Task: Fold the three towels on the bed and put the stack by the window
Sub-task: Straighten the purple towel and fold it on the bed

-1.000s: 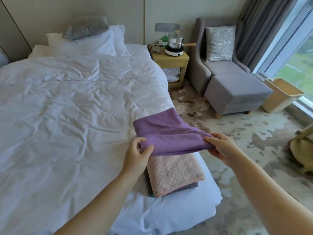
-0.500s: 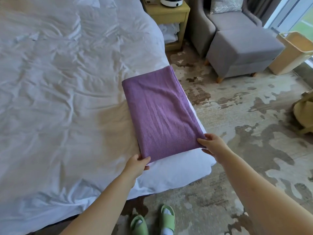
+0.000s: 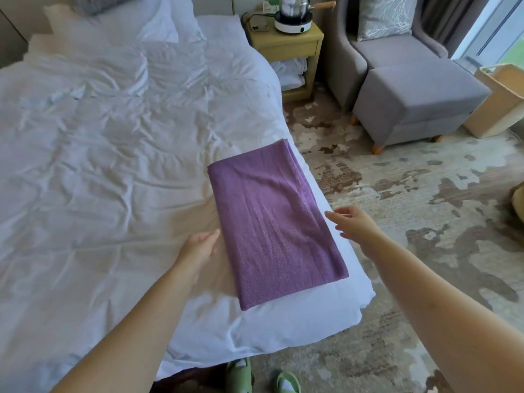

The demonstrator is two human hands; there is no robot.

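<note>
- Towel (image 3: 272, 222), folded, is laid on the bed (image 3: 99, 165) corner, long axis running away toward the nightstand (image 3: 286, 46).
- Left hand (image 3: 198, 246) and right hand (image 3: 354, 222) are held flat-fingered beside its long edges, gripping nothing.

The purple towel (image 3: 272, 222), held aloft earlier, has been laid flat. Its corners are released; left hand (image 3: 198, 246) and right hand (image 3: 355, 224) are opened.

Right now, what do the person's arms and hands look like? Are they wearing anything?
The left arm and right arm are bare, with no sleeves showing up to the picture's edge. The left hand and right hand wear no gloves. No watch or bracelet shows at either wrist. Rings are too blurry to tell.
</note>
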